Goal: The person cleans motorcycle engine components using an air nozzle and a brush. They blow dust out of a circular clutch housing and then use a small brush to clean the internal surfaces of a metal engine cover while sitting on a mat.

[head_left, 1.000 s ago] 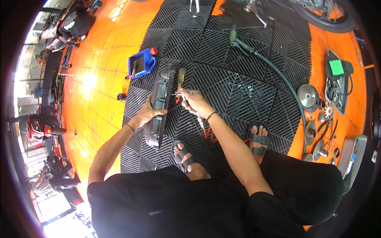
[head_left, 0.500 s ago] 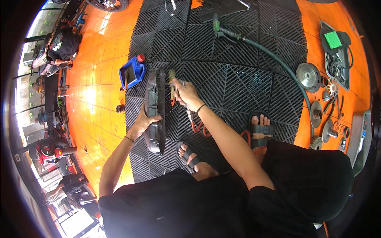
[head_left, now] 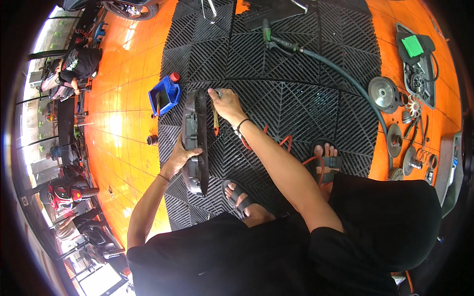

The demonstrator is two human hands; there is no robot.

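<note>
- Head view: my left hand (head_left: 182,157) is clamped on the long side of a dark tray-shaped part (head_left: 194,129), with the thumb laid over its edge and the fingers around the outer side
- The part is ahead of me and left of centre, tipped up on its side over the black ribbed mat (head_left: 296,118), its length running away from me; whether its lower edge touches the mat I cannot tell
- My right hand (head_left: 227,104) is closed around a small silver tool (head_left: 218,92), most of it hidden by my fingers; the fist is just beside the far end of the part, on its right
- My hands are apart from each other, one on each side of the part
- A brush (head_left: 216,124) with an orange-tipped handle lies just beside the part, its far end hidden below my right hand
- A thin red hose (head_left: 313,158) loops over the mat between my right forearm and my right sandal (head_left: 327,164)
- A cut-open blue container (head_left: 172,92) with a red cap is near the part's far end, on the left, with an orange-handled item inside
- A dark round piece (head_left: 152,140) stands on the orange floor (head_left: 129,93), left of the part
- A green hose (head_left: 340,68) crosses the mat well apart from my hands; metal discs and a pale fan wheel (head_left: 414,105) lie on the floor at right
</note>
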